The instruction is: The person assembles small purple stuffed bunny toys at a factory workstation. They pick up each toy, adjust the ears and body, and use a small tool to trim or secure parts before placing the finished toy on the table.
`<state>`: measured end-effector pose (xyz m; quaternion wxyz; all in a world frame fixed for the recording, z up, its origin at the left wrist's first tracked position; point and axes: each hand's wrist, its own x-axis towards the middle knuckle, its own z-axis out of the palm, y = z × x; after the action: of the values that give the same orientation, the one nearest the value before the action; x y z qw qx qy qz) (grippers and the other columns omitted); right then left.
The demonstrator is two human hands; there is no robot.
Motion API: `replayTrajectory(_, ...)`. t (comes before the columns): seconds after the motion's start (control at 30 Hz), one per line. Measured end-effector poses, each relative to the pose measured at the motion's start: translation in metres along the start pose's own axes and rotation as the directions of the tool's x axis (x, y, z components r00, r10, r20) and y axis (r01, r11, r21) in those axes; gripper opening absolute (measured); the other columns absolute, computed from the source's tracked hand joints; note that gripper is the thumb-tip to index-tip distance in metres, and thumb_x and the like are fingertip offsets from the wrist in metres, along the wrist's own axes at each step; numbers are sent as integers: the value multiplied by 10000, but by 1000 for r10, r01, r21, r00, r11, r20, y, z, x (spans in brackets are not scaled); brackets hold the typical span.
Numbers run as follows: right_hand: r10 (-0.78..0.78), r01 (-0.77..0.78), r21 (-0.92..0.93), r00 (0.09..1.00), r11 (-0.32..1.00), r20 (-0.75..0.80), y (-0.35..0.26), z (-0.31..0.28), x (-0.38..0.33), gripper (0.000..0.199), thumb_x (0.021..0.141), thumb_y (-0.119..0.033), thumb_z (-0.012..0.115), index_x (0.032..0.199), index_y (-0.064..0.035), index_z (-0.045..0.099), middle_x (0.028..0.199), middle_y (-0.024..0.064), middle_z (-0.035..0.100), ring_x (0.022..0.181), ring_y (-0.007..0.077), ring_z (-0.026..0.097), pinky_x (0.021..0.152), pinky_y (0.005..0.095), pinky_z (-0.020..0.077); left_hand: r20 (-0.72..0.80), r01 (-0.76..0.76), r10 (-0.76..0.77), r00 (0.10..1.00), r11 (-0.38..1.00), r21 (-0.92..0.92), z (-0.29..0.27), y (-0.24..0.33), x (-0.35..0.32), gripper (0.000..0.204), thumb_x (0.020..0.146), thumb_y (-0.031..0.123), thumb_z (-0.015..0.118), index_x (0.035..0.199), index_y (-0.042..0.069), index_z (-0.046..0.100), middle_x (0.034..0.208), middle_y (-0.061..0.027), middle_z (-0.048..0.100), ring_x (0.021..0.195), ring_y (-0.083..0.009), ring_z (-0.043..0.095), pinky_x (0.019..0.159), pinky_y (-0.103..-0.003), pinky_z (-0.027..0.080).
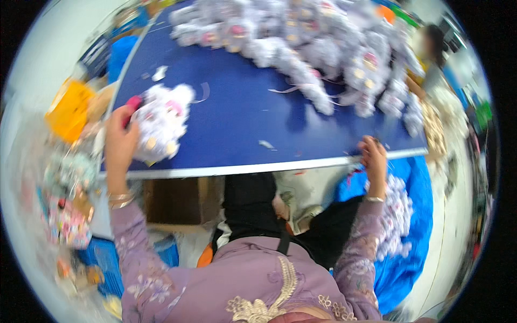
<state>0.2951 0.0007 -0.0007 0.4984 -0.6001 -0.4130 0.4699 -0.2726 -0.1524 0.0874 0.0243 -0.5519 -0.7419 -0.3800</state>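
On the left of the blue table (231,124) lies a fluffy pale lilac plush toy (164,121) with pink and cream patches. My left hand (121,137) is at its left side, fingers curled round a small dark pink-red object (133,103) whose kind is blurred. Over the right front edge, my right hand (374,159) has its fingers pinched together. A tiny dark bit shows at those fingertips, too small to name. Across the far side spreads a heap of similar plush toys (318,54), some trailing thin pale ribbons.
Right of my legs, a blue sheet or bag (414,226) holds more lilac plush pieces (396,215). An open cardboard box (175,202) stands under the table. Bagged goods and a yellow bag (72,110) crowd the left. Another person (431,46) is at the far right.
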Motion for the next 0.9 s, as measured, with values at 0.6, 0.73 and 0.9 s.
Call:
replayTrajectory(0.6, -523, 529, -331, 844, 781, 114, -17, 92, 15, 314, 793, -248, 711, 941, 20, 638, 877, 129, 656, 810, 222, 626, 752, 335, 490, 288, -322, 284, 914, 942, 95, 86, 58, -23, 445, 688, 141, 725, 1102, 71, 578, 1367, -182, 404, 1261, -358, 360, 1048, -467, 297)
replayTrajectory(0.73, -736, 720, -437, 655, 539, 170, -36, 150, 13, 419, 739, -262, 751, 1067, -47, 603, 986, 157, 618, 927, 335, 616, 801, 381, 497, 346, -209, 129, 929, 956, 205, 73, 25, -19, 409, 687, 142, 726, 1071, 78, 599, 1357, -180, 414, 1240, -360, 376, 1015, -475, 328)
replayTrajectory(0.9, -622, 612, -620, 745, 492, 242, -27, 172, 43, 317, 788, -195, 663, 1079, -84, 602, 979, 141, 639, 929, 346, 622, 781, 412, 497, 207, -232, 164, 964, 901, 367, 52, 40, -29, 392, 710, 111, 712, 1080, 72, 589, 1319, -151, 461, 1222, -362, 407, 1020, -468, 332)
